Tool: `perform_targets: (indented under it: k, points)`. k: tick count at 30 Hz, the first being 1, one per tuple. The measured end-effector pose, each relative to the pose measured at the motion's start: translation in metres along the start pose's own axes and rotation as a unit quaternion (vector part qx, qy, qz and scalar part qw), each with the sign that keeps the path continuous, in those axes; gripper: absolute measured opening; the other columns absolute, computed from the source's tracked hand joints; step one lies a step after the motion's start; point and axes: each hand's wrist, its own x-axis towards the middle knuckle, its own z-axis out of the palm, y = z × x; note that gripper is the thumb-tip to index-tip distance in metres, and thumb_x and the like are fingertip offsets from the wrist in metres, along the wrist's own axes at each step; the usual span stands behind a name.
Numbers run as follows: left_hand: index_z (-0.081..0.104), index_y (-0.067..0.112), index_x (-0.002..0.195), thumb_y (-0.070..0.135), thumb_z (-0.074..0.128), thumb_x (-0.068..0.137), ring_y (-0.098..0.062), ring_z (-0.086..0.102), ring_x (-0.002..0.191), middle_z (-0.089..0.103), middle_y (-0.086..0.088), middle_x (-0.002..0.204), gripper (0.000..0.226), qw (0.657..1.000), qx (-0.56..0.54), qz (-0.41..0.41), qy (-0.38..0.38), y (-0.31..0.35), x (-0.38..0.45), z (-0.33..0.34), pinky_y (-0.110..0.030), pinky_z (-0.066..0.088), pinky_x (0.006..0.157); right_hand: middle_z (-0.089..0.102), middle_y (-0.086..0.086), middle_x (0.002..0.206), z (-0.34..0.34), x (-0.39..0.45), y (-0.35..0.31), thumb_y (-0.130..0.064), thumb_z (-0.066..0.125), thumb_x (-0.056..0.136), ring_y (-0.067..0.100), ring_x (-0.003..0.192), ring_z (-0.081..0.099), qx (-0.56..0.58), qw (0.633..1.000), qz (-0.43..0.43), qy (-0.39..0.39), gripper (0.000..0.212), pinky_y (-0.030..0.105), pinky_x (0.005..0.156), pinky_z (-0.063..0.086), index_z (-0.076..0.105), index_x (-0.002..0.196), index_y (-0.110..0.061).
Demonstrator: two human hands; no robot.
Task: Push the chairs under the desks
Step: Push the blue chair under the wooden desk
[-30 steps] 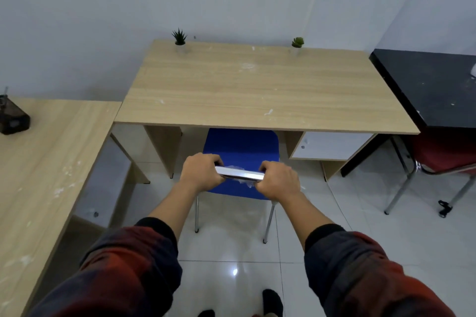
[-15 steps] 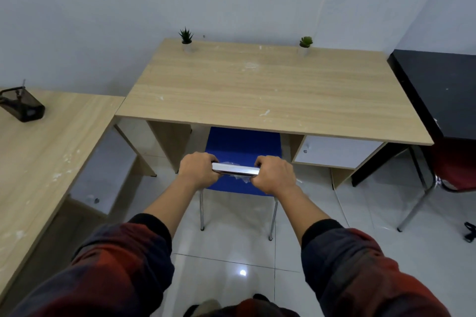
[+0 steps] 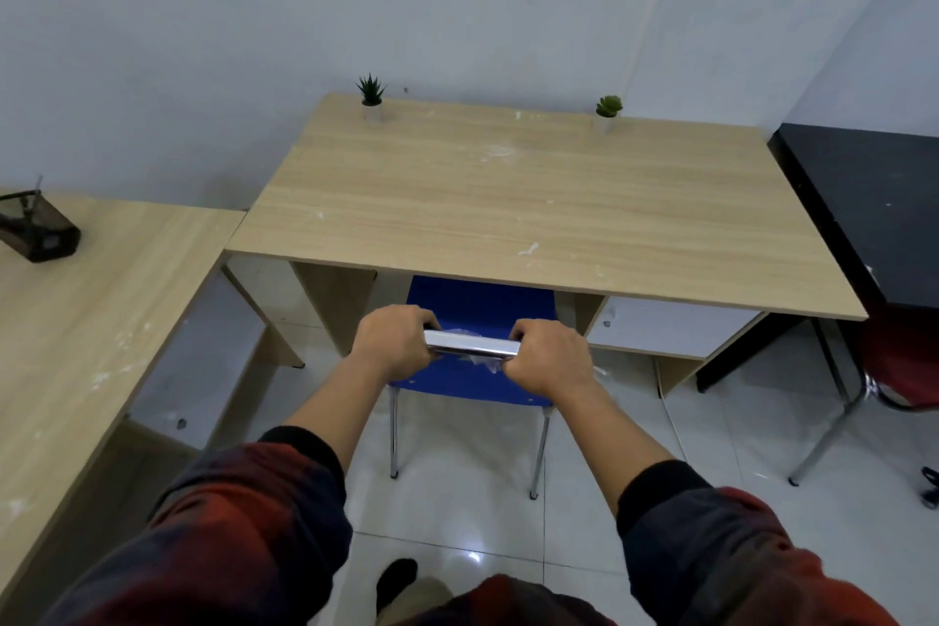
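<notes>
Blue chair (image 3: 477, 305) faces the wooden counter (image 3: 533, 214), seat half under; left hand (image 3: 394, 341) and right hand (image 3: 551, 361) grasp its crosswise chrome backrest bar (image 3: 470, 345).

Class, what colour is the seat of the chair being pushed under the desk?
Blue seat, clearest in the head view.

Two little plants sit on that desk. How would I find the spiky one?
Start at the wide wooden desk against the wall. Along its far edge stand two small potted plants; the spiky plant is at the left corner. Its dark, pointed leaves fan upward, while the rounded plant to the right is paler green.
</notes>
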Motion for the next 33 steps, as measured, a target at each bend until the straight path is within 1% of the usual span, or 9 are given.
perform_targets:
  k: [2,6,12,14,17,21,27,30,33]
  points:
    - [0.068,0.037,0.1,0.05,0.068,0.08,-0.012,0.063,0.08,0.069,0.014,0.091,0.024,1.0,-0.009,0.009,0.001,-0.002,0.01,-0.007,-0.031,0.055,0.07,0.068,-0.006,0.088,-0.007,0.009,-0.003,-0.042,0.066,0.075,0.017,0.079,0.06,-0.001,1.0,0.025,0.008,0.027,0.031,0.069,0.053,0.066,0.1,-0.029]
    - [0.068,0.036,0.101,0.047,0.07,0.079,-0.014,0.064,0.084,0.069,0.012,0.094,0.025,0.999,-0.018,0.026,0.0,-0.003,0.024,-0.018,-0.033,0.056,0.073,0.068,-0.007,0.087,-0.016,0.019,-0.007,-0.037,0.066,0.078,0.016,0.078,0.061,-0.01,0.998,0.054,0.006,0.024,0.029,0.067,0.051,0.065,0.1,-0.031]
    - [0.061,0.037,0.122,0.043,0.069,0.083,-0.012,0.062,0.103,0.063,0.015,0.121,0.04,0.996,-0.011,0.088,0.0,-0.011,0.01,-0.004,-0.032,0.054,0.082,0.07,-0.007,0.092,-0.007,0.003,-0.01,-0.044,0.067,0.08,0.016,0.078,0.062,-0.02,0.998,0.051,-0.008,0.027,0.027,0.063,0.048,0.065,0.104,-0.031]
    - [0.061,0.038,0.125,0.041,0.066,0.085,-0.013,0.063,0.102,0.065,0.015,0.121,0.04,0.995,-0.006,0.097,-0.008,-0.012,0.0,0.001,-0.031,0.054,0.081,0.071,-0.006,0.096,0.0,-0.007,-0.01,-0.043,0.067,0.082,0.018,0.083,0.064,-0.029,0.998,0.052,-0.006,0.03,0.027,0.064,0.046,0.065,0.109,-0.03]
    - [0.06,0.042,0.128,0.04,0.06,0.089,-0.015,0.066,0.094,0.07,0.012,0.113,0.039,0.994,0.031,0.099,-0.017,-0.015,-0.021,0.012,-0.029,0.053,0.071,0.071,-0.004,0.104,0.014,-0.028,-0.014,-0.038,0.065,0.084,0.019,0.089,0.066,-0.047,0.998,0.045,0.0,0.034,0.027,0.067,0.045,0.064,0.117,-0.029]
    - [0.048,0.039,0.141,0.035,0.059,0.093,-0.018,0.064,0.107,0.066,0.008,0.126,0.05,0.994,0.047,0.099,0.008,-0.027,-0.041,0.019,-0.03,0.05,0.075,0.072,-0.003,0.104,0.027,-0.044,-0.028,-0.034,0.062,0.087,0.019,0.088,0.066,-0.068,0.997,0.034,0.017,0.034,0.029,0.072,0.053,0.063,0.12,-0.028]
    - [0.054,0.031,0.138,0.024,0.06,0.091,-0.021,0.061,0.115,0.066,0.005,0.128,0.048,0.995,0.0,0.087,0.037,-0.02,-0.062,0.028,-0.033,0.049,0.085,0.072,-0.004,0.108,0.031,-0.063,-0.02,-0.038,0.062,0.088,0.017,0.09,0.066,-0.077,0.997,-0.005,0.024,0.036,0.026,0.068,0.049,0.063,0.123,-0.029]
    - [0.057,0.029,0.136,0.024,0.063,0.09,-0.021,0.063,0.11,0.068,0.004,0.123,0.047,0.995,-0.01,0.086,0.049,-0.023,-0.069,0.034,-0.034,0.05,0.084,0.072,-0.005,0.106,0.033,-0.066,-0.021,-0.038,0.062,0.088,0.015,0.087,0.066,-0.074,0.997,-0.02,0.028,0.035,0.026,0.067,0.051,0.063,0.121,-0.029]
    - [0.063,0.025,0.129,0.021,0.068,0.086,-0.022,0.067,0.101,0.072,0.002,0.113,0.043,0.992,-0.032,0.095,0.08,-0.024,-0.075,0.038,-0.034,0.053,0.078,0.071,-0.005,0.105,0.035,-0.071,-0.022,-0.037,0.063,0.089,0.015,0.087,0.065,-0.072,0.997,-0.023,0.029,0.032,0.025,0.065,0.046,0.064,0.12,-0.028]
